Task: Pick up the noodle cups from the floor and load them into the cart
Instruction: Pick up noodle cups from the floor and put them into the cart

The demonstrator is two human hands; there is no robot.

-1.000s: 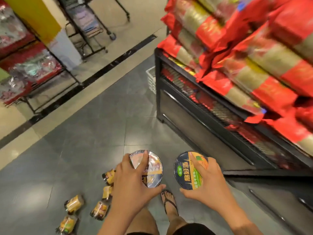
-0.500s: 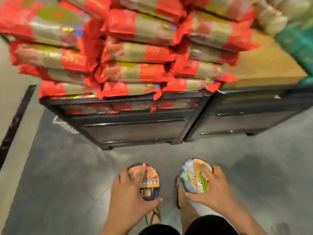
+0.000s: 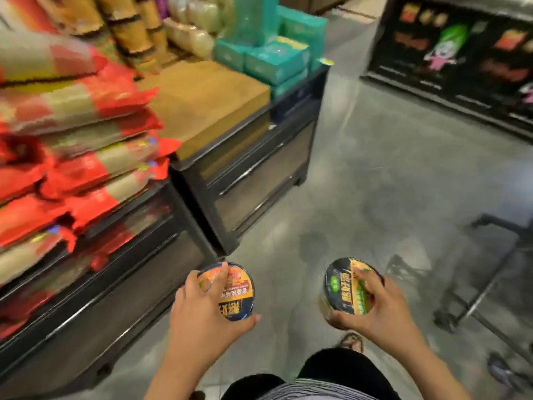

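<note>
Red bags (image 3: 95,174) on blk rack (image 3: 121,295); teal boxes (image 3: 274,60).

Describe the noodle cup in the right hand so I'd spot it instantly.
Start at the black cart frame low on the right. Beside it, the right hand grips a noodle cup. Its dark lid bears green, while the left hand holds an orange-lidded cup.

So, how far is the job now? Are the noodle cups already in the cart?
Done: two cups are up off the floor. In hand: the left hand grips the orange-lidded cup, and the right hand grips the green-lidded cup. Left: both must go into the cart, whose dark frame shows at the right edge; no cup is visible in it. This view shows no other cups on the floor.
</note>
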